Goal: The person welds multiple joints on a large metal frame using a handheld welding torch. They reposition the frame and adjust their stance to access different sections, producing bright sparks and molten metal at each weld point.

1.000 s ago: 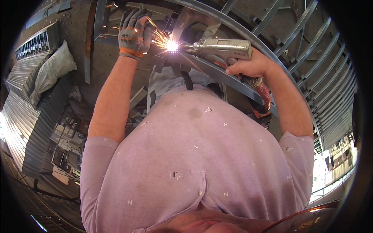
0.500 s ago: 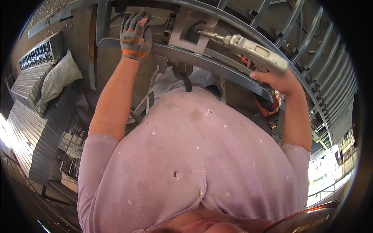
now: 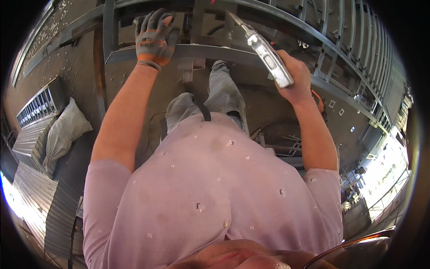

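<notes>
My left hand [image 3: 155,41], in a grey and orange work glove, lies over the near bar of a steel frame [image 3: 204,52]. Its fingers stretch away from me, slightly apart, and hold nothing. Bare and closed, my right hand [image 3: 295,76] grips a silver-grey power drill [image 3: 268,60]. The drill's narrow bit points forward and left, over the frame beside a flat plate [image 3: 224,33] that motion blurs. Whether the bit touches the metal I cannot tell. The drill's body hides part of the near bar, and my right fingers are partly hidden behind it.
Long rows of metal bars [image 3: 354,40] spread out at the far right. On the left lie a stuffed white sack [image 3: 67,127] and stacked corrugated sheets [image 3: 33,141]. A brown bar [image 3: 99,67] runs along the floor near my left arm. An orange cord [image 3: 319,99] shows beside my right wrist.
My right hand has drawn the drill left, and its bit now points more steeply away from me. The view has shifted, showing more of my legs. My left hand stays on the frame.
</notes>
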A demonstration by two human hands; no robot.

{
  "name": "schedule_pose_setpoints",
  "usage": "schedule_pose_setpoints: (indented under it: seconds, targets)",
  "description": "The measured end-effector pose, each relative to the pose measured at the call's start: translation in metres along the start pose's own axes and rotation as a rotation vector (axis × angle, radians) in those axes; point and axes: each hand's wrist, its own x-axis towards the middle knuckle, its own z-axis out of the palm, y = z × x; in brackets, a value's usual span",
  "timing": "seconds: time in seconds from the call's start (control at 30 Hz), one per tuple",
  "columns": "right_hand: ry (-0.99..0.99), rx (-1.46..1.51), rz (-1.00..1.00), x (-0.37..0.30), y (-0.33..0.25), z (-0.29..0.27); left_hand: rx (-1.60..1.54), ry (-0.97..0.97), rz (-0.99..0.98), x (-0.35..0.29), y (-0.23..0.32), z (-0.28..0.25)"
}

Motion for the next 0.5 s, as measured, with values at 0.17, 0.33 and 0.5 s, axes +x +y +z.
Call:
schedule_pose_setpoints:
  seconds: [0.17, 0.33, 0.5]
  targets:
    - [0.086, -0.111, 0.060, 0.001, -0.011, 0.021, -0.101, 0.029, 0.237, 0.020, 0.035, -0.005]
    - [0.121, -0.223, 0.079, 0.006, -0.009, 0.031, 0.083, -0.216, 0.071, 0.019, 0.039, 0.009]
    - [0.159, -0.281, 0.093, 0.008, -0.005, 0.040, 0.067, -0.272, 0.053, 0.021, 0.044, 0.006]
